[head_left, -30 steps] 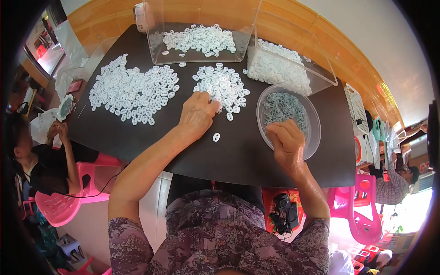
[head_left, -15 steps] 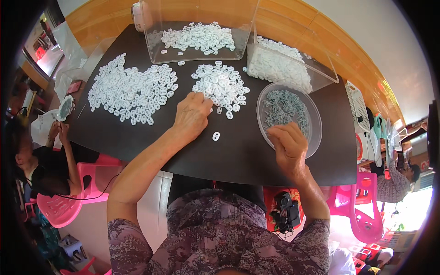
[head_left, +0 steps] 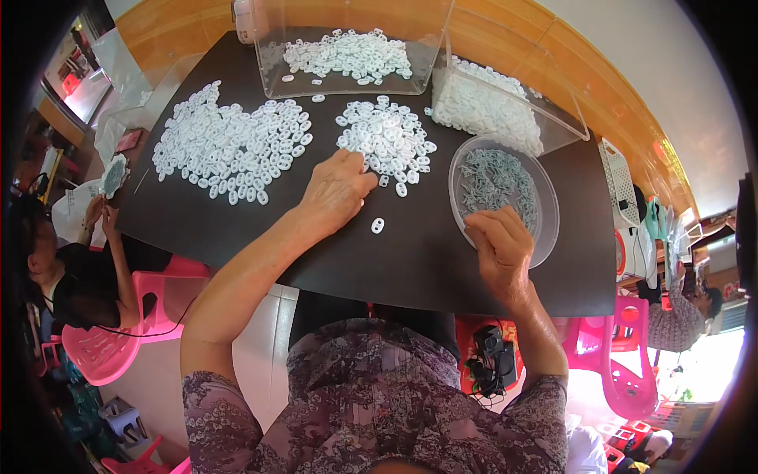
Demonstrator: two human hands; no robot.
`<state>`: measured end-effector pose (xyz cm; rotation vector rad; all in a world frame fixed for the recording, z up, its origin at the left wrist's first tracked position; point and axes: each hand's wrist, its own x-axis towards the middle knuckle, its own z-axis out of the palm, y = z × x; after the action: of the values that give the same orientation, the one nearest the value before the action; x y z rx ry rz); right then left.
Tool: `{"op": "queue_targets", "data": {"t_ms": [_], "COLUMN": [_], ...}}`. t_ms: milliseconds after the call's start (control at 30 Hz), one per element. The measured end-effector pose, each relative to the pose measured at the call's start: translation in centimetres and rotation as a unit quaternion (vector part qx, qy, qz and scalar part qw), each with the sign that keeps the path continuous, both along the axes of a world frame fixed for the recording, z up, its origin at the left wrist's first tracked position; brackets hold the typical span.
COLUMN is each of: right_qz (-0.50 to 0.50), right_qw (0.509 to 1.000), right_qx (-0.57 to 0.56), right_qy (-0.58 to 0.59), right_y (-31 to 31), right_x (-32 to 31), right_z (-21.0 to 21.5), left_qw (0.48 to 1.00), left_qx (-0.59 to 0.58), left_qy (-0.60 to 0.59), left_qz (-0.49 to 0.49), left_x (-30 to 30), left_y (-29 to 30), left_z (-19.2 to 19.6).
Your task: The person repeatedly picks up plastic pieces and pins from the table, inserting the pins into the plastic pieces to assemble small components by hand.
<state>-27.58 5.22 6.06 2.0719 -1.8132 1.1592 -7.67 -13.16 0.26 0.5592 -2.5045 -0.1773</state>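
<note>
My left hand (head_left: 339, 191) is closed, fingers bent in at the near left edge of a small pile of white oval plastic pieces with two holes (head_left: 388, 136). Its fingertips touch or nearly touch the pile; whatever they pinch is hidden. One single white two-hole piece (head_left: 378, 226) lies apart on the dark table, nearer to me. Over the near rim of a round clear tub (head_left: 545, 229), my right hand (head_left: 502, 249) is closed with thumb and fingers together. Anything in that pinch is too small to make out. Many small grey screw-like parts (head_left: 496, 186) fill the tub's bottom.
A wider heap of white pieces (head_left: 233, 146) spreads over the dark table (head_left: 379, 276) at left. Two clear bins, one behind (head_left: 347, 88) and one at back right (head_left: 553, 141), hold more. Another person (head_left: 79, 276) sits at left; pink chairs (head_left: 628, 363) flank the table.
The whole view has shifted slightly. My left hand has drawn back a little from the small pile, its fingers bent differently. The right hand stays over the tub's near rim.
</note>
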Motion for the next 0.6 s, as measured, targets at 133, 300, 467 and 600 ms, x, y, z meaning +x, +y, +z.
{"op": "queue_targets", "data": {"t_ms": [133,300,467,600], "right_qz": [-0.005,-0.112,-0.148,-0.093], "right_qw": [1.000,0.993,0.970,0.988], "right_qx": [-0.026,0.011,0.067,0.102], "right_qy": [0.008,-0.021,-0.182,-0.063], "right_y": [0.0,-0.1,0.9,0.0], "right_x": [-0.6,-3.8,-6.2,-6.3], "right_z": [0.0,-1.3,-3.1,-3.4], "left_qw": [0.995,0.991,0.995,0.992], "left_qx": [-0.029,-0.067,-0.052,-0.050], "left_qy": [-0.093,-0.097,-0.069,-0.102], "left_qz": [-0.023,-0.061,-0.052,-0.056], "left_x": [-0.8,-0.5,-0.7,-1.1], "left_y": [-0.4,-0.3,0.1,0.1], "left_z": [1.2,1.0,0.6,0.6]}}
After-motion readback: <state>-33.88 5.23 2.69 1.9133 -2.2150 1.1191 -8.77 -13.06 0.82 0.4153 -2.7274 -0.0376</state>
